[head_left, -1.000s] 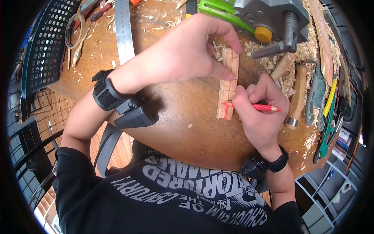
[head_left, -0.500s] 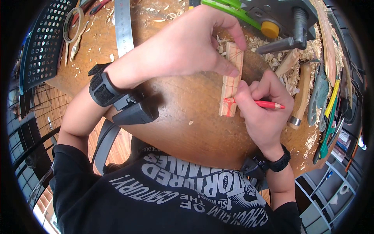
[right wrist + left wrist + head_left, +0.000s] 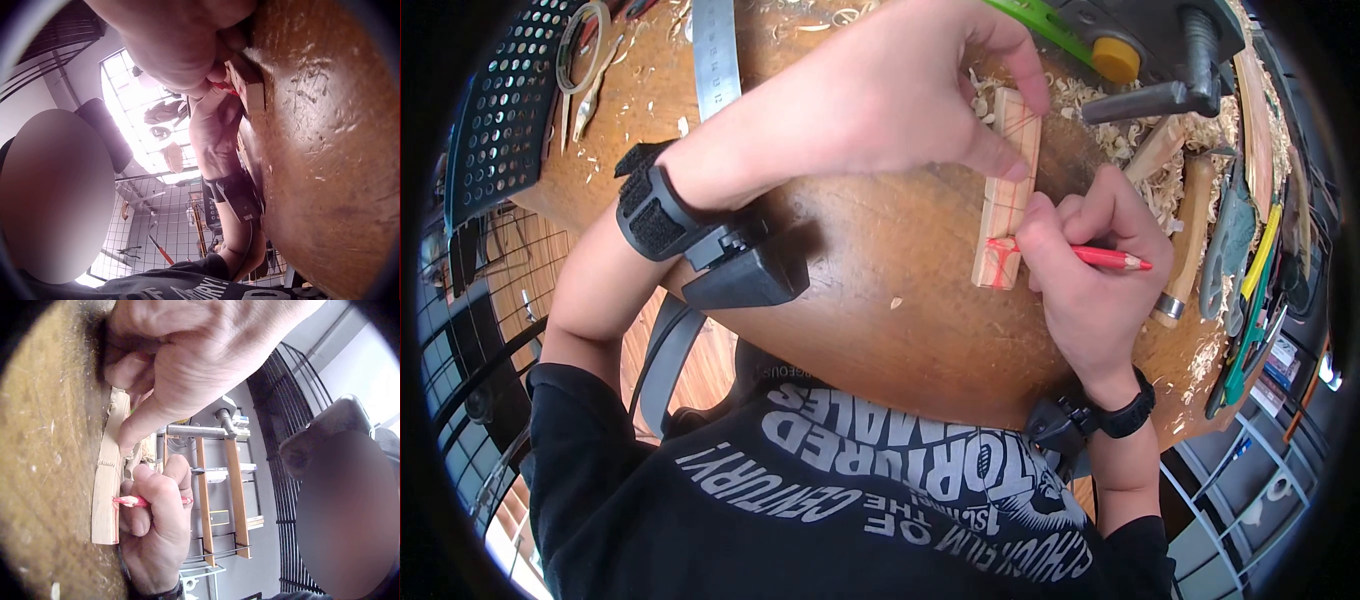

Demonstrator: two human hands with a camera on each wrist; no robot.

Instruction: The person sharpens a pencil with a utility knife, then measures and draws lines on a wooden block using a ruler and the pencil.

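A pale wooden block (image 3: 997, 215), ruled with red lines and shaded red near its close end, lies on the bench. Across its far half reaches my left hand (image 3: 900, 105), thumb on the upper face and index finger curved around the far right side, holding the block. My right hand (image 3: 1095, 285) pinches a red pencil (image 3: 1110, 258) beside the block's near half. Both pencil ends look sharpened. In the left wrist view the pencil (image 3: 136, 501) meets the red-marked edge of the block (image 3: 106, 494). The right hand's grip hides part of the shaft.
A metal vise (image 3: 1165, 60) stands at the back right amid wood shavings (image 3: 1090, 95). A wooden-handled tool (image 3: 1190, 240) and several other tools lie right of my hand. A steel ruler (image 3: 716, 60) and a perforated dark rack (image 3: 510, 95) are on the left.
The head view has shifted, so block, hands and vise sit further up and right in it. Both hands keep their holds, and the pencil stays at the block's red-marked near end.
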